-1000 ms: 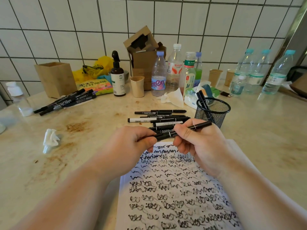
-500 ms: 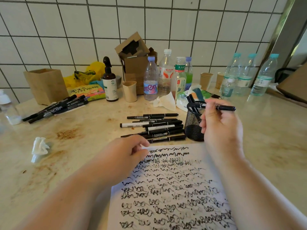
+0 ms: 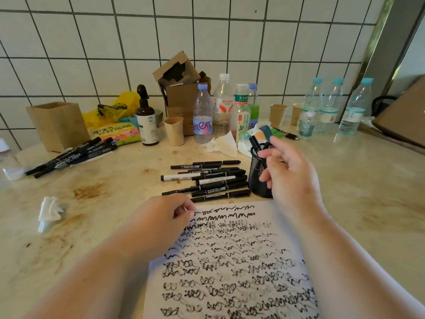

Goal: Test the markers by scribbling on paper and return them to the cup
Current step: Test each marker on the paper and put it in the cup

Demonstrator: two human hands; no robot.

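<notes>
Black mesh forms the cup (image 3: 258, 180), which stands on the worktop (image 3: 345, 180) right behind the right hand (image 3: 289, 178). That hand is raised in front of the cup with its fingers loosely spread and nothing in them; a few markers in the cup (image 3: 255, 142) stick up just past its fingertips. Whether the hand touches the cup cannot be told.

The left hand (image 3: 161, 217) rests on the upper left corner of the paper (image 3: 230, 261), fingers curled under and holding nothing visible. The sheet lies between the two forearms and is covered with rows of black scribbles. Just beyond the left hand, and to the left of the cup, a row of markers (image 3: 207, 180) lies flat on the worktop, packed side by side; the nearest one sits just off the paper's top edge.

Far out to the left of the left hand is a second bunch of markers (image 3: 73, 155), lying in front of a brown box (image 3: 57, 125). A crumpled tissue (image 3: 49, 212) lies on the worktop to the left of the left forearm. Beyond both hands, along the tiled wall, stand several plastic bottles (image 3: 202, 116) and a dark spray bottle (image 3: 146, 118).
</notes>
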